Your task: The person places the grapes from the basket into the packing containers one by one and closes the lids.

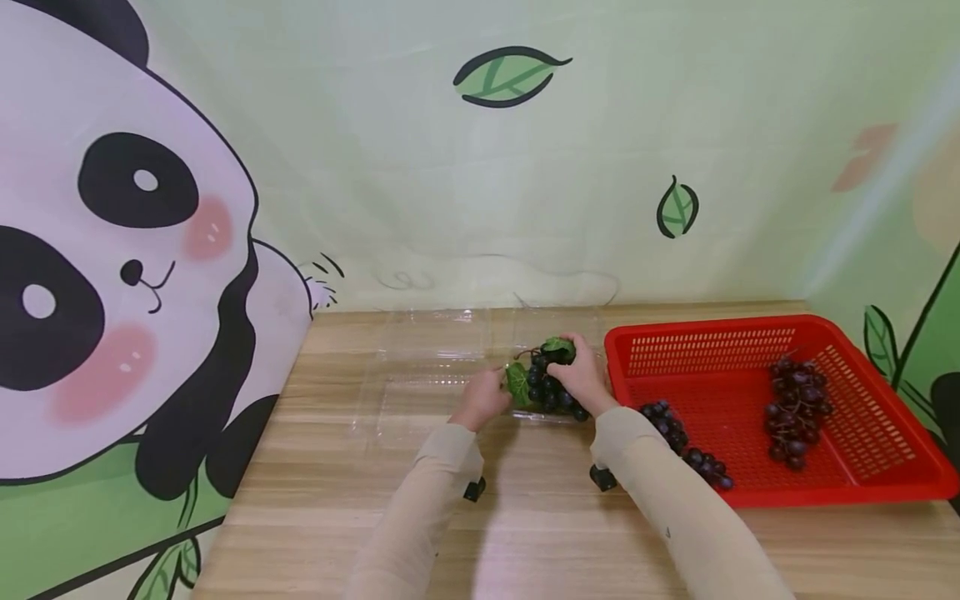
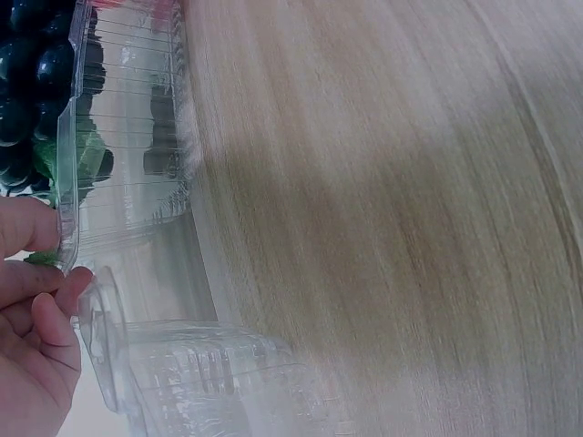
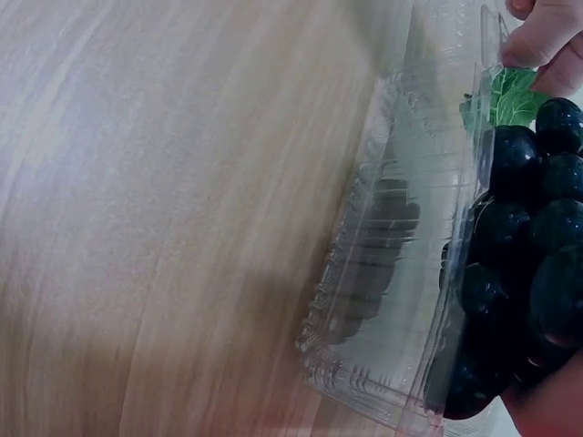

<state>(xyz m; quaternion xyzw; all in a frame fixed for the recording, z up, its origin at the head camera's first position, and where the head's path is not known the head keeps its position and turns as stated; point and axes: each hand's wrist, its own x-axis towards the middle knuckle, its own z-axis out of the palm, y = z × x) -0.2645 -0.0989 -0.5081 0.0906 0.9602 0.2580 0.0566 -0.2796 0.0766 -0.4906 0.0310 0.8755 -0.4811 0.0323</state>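
Note:
A bunch of black grapes (image 1: 550,385) with green leaves (image 1: 517,383) lies over a clear plastic container (image 3: 401,264), within its rim. My right hand (image 1: 583,377) grips the bunch from its right side, thumb across the grapes and fingers by the upper leaf. At the container's left end, my left hand (image 1: 482,398) pinches the rim, close to a leaf; in the left wrist view this hand (image 2: 36,309) shows its fingertips right at the plastic edge. Some of the grapes are hidden behind my right hand.
Another clear plastic container (image 1: 427,400) stands open on the wooden table (image 1: 337,500) to the left. A red basket (image 1: 712,496) at the right holds dark grapes (image 1: 797,408) and more grapes (image 1: 667,425) near my right sleeve. Behind is a printed wall cloth (image 1: 375,167).

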